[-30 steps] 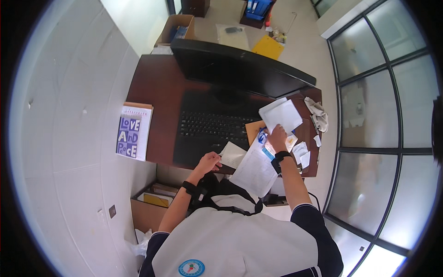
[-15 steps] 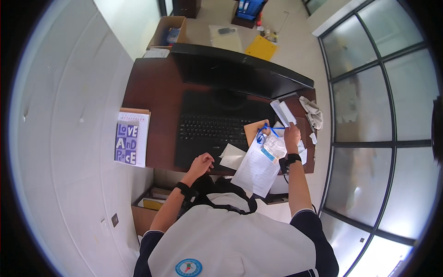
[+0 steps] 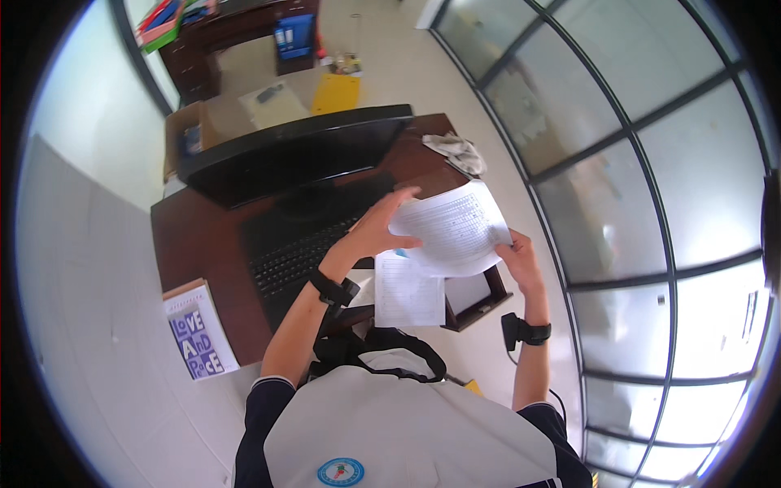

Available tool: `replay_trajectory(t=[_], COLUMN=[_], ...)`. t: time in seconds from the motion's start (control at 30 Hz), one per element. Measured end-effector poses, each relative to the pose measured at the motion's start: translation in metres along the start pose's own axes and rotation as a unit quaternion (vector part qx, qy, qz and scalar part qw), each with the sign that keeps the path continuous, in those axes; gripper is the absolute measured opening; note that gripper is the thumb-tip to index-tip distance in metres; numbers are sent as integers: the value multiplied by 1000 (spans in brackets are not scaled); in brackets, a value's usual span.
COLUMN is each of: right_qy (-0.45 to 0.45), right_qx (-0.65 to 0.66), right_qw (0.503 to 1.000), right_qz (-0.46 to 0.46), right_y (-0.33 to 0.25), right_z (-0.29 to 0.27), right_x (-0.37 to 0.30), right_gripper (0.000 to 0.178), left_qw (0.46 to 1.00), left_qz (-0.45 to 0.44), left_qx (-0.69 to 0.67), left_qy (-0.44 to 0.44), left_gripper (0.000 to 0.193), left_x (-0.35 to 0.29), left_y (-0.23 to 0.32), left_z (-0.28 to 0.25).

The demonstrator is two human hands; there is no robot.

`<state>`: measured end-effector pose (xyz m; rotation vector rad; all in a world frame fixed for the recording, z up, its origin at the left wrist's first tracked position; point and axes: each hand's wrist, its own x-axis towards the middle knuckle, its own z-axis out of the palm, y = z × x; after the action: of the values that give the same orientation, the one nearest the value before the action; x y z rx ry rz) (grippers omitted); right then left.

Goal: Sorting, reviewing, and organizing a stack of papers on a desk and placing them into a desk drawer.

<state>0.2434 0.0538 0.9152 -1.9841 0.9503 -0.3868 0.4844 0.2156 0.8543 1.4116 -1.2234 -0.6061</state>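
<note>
A curved printed sheet of paper [image 3: 455, 228] is raised above the right part of the desk. My right hand [image 3: 522, 262] pinches its right edge between thumb and fingers. At the sheet's left edge is my left hand [image 3: 376, 229], thumb and fingers spread apart; whether it touches the paper is hard to tell. Beneath the raised sheet, another lined paper [image 3: 409, 294] hangs over the desk's front edge. Behind my left wrist sits a black keyboard [image 3: 297, 264], partly hidden by my forearm.
A large black monitor [image 3: 301, 154] stands across the back of the dark wooden desk [image 3: 191, 232]. A grey cloth [image 3: 457, 153] lies at the far right corner. A purple-and-white booklet [image 3: 199, 337] rests at the left edge. An open drawer [image 3: 480, 301] juts out; glass panels [image 3: 602, 195] line the right.
My right hand has lifted a sheet from the papers at the right. My left hand has moved up and right to that sheet's edge, its fingers spreading. The view has turned.
</note>
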Motion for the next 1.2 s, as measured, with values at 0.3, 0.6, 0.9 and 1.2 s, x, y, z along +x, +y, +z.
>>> replay_trajectory(t=[0.3, 0.6, 0.9, 1.2], right_qy=[29, 83, 202, 346], right_qx=[351, 552, 445, 460], right_qw=[921, 817, 861, 800], right_qz=[168, 142, 143, 169], right_y=[74, 113, 163, 201], right_z=[-42, -37, -84, -125], right_x=[-105, -190, -278, -358], right_gripper=[35, 32, 20, 18], left_qw=[924, 916, 937, 977], left_qz=[-181, -223, -258, -176], left_qx=[-227, -309, -214, -88], left_qy=[-250, -126, -96, -78], left_gripper=[28, 26, 29, 29], left_x=[-15, -65, -100, -87], left_y=[28, 48, 63, 95], left_z=[111, 196, 254, 284])
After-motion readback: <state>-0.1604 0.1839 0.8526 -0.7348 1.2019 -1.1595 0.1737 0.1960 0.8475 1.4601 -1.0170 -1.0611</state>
